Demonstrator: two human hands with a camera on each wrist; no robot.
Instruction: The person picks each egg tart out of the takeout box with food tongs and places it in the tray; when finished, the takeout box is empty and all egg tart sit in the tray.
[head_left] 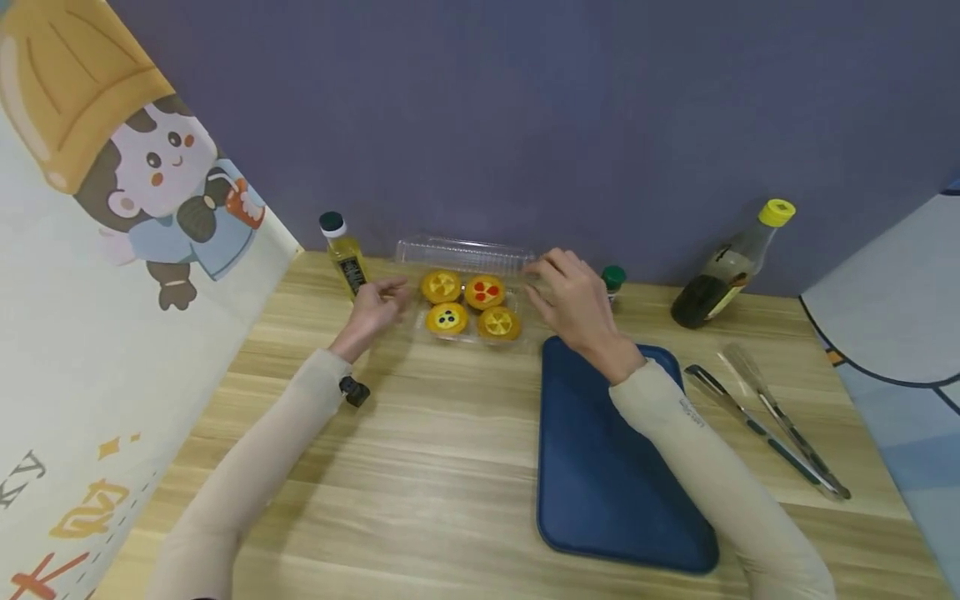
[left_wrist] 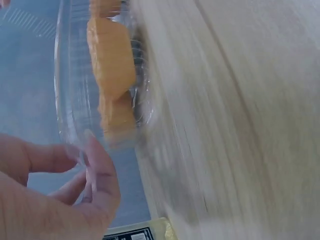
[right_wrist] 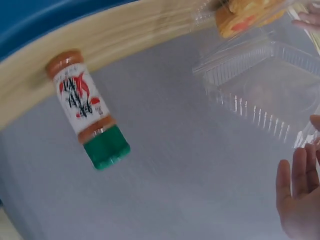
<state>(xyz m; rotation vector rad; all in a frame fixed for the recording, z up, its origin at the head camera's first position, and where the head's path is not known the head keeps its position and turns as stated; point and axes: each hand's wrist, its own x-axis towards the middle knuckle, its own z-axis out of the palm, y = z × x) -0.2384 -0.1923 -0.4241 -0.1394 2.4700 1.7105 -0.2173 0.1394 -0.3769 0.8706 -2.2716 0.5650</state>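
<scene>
A clear plastic clamshell container [head_left: 468, 337] stands by the back wall with its lid [head_left: 465, 252] raised. Several yellow egg tarts [head_left: 441, 287] sit inside, one with red toppings and one with dark dots. At the container's left end, my left hand [head_left: 375, 308] pinches the thin plastic edge between thumb and fingers, as the left wrist view [left_wrist: 65, 195] shows. My right hand [head_left: 573, 304] is at the opposite end, thumb and fingertips around the corner of the raised lid [right_wrist: 265, 92]. Part of that hand [right_wrist: 305, 200] is cut off in the right wrist view.
An oil bottle [head_left: 347, 257] stands just behind my left hand. A green-capped seasoning jar [right_wrist: 82, 105] is right of my right hand. Below that arm lies a blue tray [head_left: 600, 467]. Farther right are a dark sauce bottle [head_left: 712, 287] and metal tongs [head_left: 772, 425].
</scene>
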